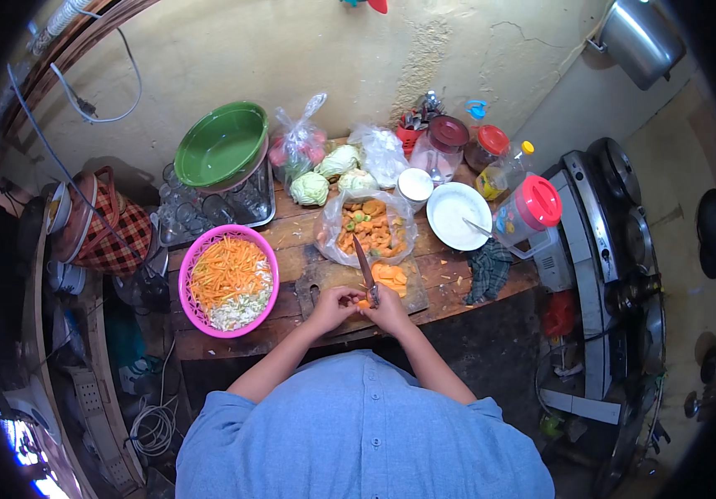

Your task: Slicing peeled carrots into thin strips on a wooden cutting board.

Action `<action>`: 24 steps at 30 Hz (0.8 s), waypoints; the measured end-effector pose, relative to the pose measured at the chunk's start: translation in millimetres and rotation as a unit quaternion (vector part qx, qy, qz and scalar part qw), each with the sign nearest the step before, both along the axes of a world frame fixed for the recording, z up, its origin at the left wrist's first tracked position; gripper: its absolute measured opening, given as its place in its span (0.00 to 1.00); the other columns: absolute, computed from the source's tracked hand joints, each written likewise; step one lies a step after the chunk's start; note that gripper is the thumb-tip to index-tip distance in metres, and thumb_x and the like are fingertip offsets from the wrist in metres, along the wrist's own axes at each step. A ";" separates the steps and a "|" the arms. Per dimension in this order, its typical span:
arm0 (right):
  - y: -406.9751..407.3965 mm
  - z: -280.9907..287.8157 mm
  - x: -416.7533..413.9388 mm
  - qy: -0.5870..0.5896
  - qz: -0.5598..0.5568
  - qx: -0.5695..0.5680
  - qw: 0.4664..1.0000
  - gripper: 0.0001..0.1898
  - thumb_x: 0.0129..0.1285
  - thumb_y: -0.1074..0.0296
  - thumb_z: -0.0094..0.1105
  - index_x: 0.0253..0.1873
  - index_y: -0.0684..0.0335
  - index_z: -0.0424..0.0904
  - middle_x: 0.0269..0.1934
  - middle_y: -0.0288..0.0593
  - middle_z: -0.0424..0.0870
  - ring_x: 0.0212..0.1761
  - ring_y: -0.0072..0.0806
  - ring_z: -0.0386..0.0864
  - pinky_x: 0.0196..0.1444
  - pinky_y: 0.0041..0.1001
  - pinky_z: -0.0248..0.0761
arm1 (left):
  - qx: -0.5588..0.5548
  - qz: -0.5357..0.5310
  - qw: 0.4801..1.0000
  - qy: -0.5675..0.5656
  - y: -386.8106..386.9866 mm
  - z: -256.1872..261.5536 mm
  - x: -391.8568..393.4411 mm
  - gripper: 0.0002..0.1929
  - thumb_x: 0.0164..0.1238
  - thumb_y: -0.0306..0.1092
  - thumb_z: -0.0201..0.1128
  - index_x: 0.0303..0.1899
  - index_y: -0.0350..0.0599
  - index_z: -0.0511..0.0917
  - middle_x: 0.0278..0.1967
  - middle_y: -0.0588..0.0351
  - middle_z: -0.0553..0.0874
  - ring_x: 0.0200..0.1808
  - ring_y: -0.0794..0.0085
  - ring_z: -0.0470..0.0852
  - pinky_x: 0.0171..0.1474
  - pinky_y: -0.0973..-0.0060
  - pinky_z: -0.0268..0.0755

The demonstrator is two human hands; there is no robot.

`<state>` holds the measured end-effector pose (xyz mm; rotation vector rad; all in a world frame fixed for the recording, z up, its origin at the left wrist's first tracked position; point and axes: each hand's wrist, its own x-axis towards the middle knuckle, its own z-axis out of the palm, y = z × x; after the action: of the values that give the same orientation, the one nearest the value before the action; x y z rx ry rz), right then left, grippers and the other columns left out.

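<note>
My right hand (pixel 390 308) grips a kitchen knife (pixel 363 262), its blade pointing away from me. Between both hands is a small orange piece of carrot (pixel 364 304), and the fingers of my left hand (pixel 335 307) pinch at it; the fingers partly hide it. Under and beyond my hands lies a wooden cutting board (pixel 417 293). Orange carrot slices (pixel 390 276) are heaped on its right part. At the board's far edge stands an open clear plastic bag (pixel 328 240) holding carrot trimmings (pixel 372 229) with some green ends.
A pink basket (pixel 184 293) of shredded carrot and chopped cabbage stands left. Behind are cabbages (pixel 339 160), a green basin (pixel 224 146) and a tray (pixel 264 215) of glasses. Rightward are a white bowl (pixel 451 215) with a spoon, a pink-lidded pitcher (pixel 523 212) and a dark cloth (pixel 489 271).
</note>
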<state>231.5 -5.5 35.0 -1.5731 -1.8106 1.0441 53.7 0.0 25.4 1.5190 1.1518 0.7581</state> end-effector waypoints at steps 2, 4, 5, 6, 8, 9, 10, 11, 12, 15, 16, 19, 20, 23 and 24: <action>4.3 -4.2 -9.8 0.009 0.011 0.033 0.999 0.19 0.45 0.72 0.75 0.41 0.67 0.73 0.28 0.46 0.77 0.29 0.36 0.77 0.33 0.32 0.71 | 0.004 0.007 0.999 0.031 -1.8 -5.8 -8.8 0.11 0.55 0.27 0.71 0.40 0.37 0.85 0.31 0.58 0.85 0.31 0.82 0.80 0.36 0.81 0.74; 6.0 -6.6 -18.9 0.019 0.024 0.067 0.997 0.20 0.45 0.73 0.75 0.40 0.67 0.73 0.28 0.47 0.77 0.30 0.37 0.77 0.33 0.33 0.71 | 0.009 0.015 0.998 0.062 -6.5 -19.1 -16.4 0.10 0.53 0.28 0.72 0.38 0.37 0.85 0.29 0.57 0.86 0.29 0.81 0.81 0.34 0.79 0.74; 6.5 -7.4 -22.9 0.063 -0.003 0.088 0.994 0.19 0.47 0.72 0.74 0.40 0.68 0.72 0.27 0.48 0.76 0.30 0.39 0.78 0.33 0.34 0.72 | -0.015 0.078 0.995 0.063 -8.8 -28.6 -19.0 0.09 0.52 0.29 0.73 0.35 0.38 0.85 0.27 0.56 0.85 0.27 0.79 0.81 0.32 0.78 0.74; 7.3 -5.5 -25.8 0.106 -0.032 0.107 0.988 0.18 0.49 0.71 0.73 0.39 0.68 0.72 0.27 0.50 0.76 0.31 0.41 0.79 0.34 0.35 0.72 | -0.039 0.138 0.988 0.064 -9.0 -25.8 -19.9 0.09 0.51 0.31 0.74 0.32 0.39 0.85 0.25 0.54 0.85 0.26 0.76 0.82 0.31 0.76 0.74; 6.1 0.5 -21.8 0.046 -0.039 0.045 0.997 0.16 0.53 0.68 0.70 0.39 0.69 0.71 0.27 0.53 0.76 0.33 0.44 0.80 0.36 0.37 0.72 | -0.052 0.116 0.980 0.153 -9.9 -19.5 -26.8 0.10 0.50 0.32 0.75 0.32 0.39 0.84 0.24 0.54 0.84 0.23 0.73 0.81 0.30 0.74 0.74; 5.0 6.0 -18.6 -0.014 -0.049 -0.018 0.999 0.15 0.58 0.65 0.66 0.40 0.70 0.71 0.27 0.56 0.77 0.35 0.48 0.81 0.38 0.40 0.72 | -0.064 0.090 0.965 0.240 -9.4 -7.9 -28.3 0.11 0.50 0.33 0.76 0.33 0.40 0.84 0.22 0.54 0.84 0.21 0.70 0.81 0.29 0.72 0.74; 2.6 8.2 -15.3 -0.015 -0.050 -0.019 0.998 0.15 0.58 0.65 0.66 0.40 0.70 0.71 0.27 0.56 0.77 0.35 0.48 0.81 0.38 0.40 0.72 | -0.065 0.089 0.965 0.239 -9.1 1.6 -28.7 0.11 0.50 0.33 0.76 0.33 0.40 0.84 0.22 0.54 0.84 0.21 0.70 0.81 0.29 0.72 0.74; -2.0 9.0 -11.8 -0.030 -0.049 -0.056 0.997 0.15 0.62 0.63 0.61 0.40 0.71 0.71 0.29 0.60 0.78 0.37 0.52 0.80 0.39 0.42 0.72 | -0.066 0.082 0.952 0.287 -8.7 10.2 -28.7 0.12 0.49 0.33 0.76 0.32 0.40 0.84 0.24 0.52 0.84 0.23 0.66 0.81 0.31 0.71 0.74; -7.1 9.3 -10.1 -0.044 -0.047 -0.093 0.994 0.15 0.67 0.61 0.55 0.40 0.72 0.71 0.30 0.63 0.79 0.39 0.56 0.80 0.41 0.45 0.71 | -0.065 0.076 0.937 0.334 -8.8 14.7 -29.7 0.12 0.47 0.34 0.76 0.32 0.40 0.84 0.26 0.50 0.84 0.26 0.62 0.82 0.32 0.69 0.75; -27.1 -3.3 -6.3 -0.077 -0.001 -0.099 0.992 0.17 0.70 0.59 0.49 0.41 0.73 0.72 0.33 0.68 0.80 0.39 0.62 0.79 0.42 0.50 0.71 | 0.135 0.102 0.959 0.225 -4.2 1.7 -38.0 0.09 0.46 0.32 0.74 0.28 0.40 0.84 0.31 0.51 0.86 0.35 0.60 0.83 0.39 0.67 0.76; -33.7 -8.2 -6.6 -0.068 0.006 -0.098 0.993 0.16 0.70 0.60 0.49 0.41 0.72 0.73 0.33 0.67 0.80 0.39 0.62 0.79 0.43 0.51 0.71 | 0.135 0.101 0.960 0.224 -3.4 -1.2 -39.4 0.09 0.46 0.32 0.74 0.28 0.40 0.84 0.31 0.51 0.86 0.35 0.60 0.83 0.39 0.67 0.76; -44.6 -0.1 -8.7 -0.121 0.035 -0.132 0.983 0.16 0.70 0.59 0.48 0.41 0.71 0.74 0.33 0.67 0.80 0.39 0.61 0.79 0.43 0.50 0.71 | 0.232 0.037 0.949 0.210 -2.7 -11.2 -42.3 0.09 0.49 0.29 0.71 0.34 0.41 0.85 0.37 0.53 0.86 0.41 0.60 0.82 0.44 0.68 0.76; -45.5 7.0 -11.0 -0.145 0.029 -0.143 0.979 0.17 0.70 0.58 0.48 0.40 0.70 0.75 0.33 0.66 0.81 0.39 0.60 0.80 0.43 0.50 0.72 | 0.244 0.032 0.945 0.214 -2.3 -14.8 -42.7 0.08 0.50 0.29 0.69 0.34 0.42 0.86 0.35 0.55 0.86 0.41 0.61 0.82 0.45 0.67 0.76; -44.8 11.1 -12.9 -0.174 0.030 -0.134 0.975 0.17 0.70 0.58 0.49 0.40 0.70 0.75 0.33 0.64 0.81 0.39 0.59 0.80 0.43 0.50 0.72 | 0.282 0.001 0.933 0.221 4.2 -25.9 -46.2 0.08 0.50 0.29 0.66 0.34 0.44 0.87 0.34 0.58 0.87 0.41 0.64 0.82 0.46 0.67 0.75; -44.4 11.5 -12.3 -0.174 0.029 -0.135 0.975 0.17 0.70 0.58 0.49 0.40 0.70 0.75 0.33 0.64 0.81 0.39 0.59 0.80 0.43 0.50 0.72 | 0.307 -0.024 0.925 0.223 7.6 -25.8 -47.5 0.08 0.50 0.30 0.66 0.34 0.46 0.87 0.34 0.59 0.87 0.42 0.65 0.81 0.46 0.67 0.74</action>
<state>219.2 -49.9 46.5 -1.9792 -2.0187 1.1376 6.2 7.6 -0.4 2.3293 1.2618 0.8056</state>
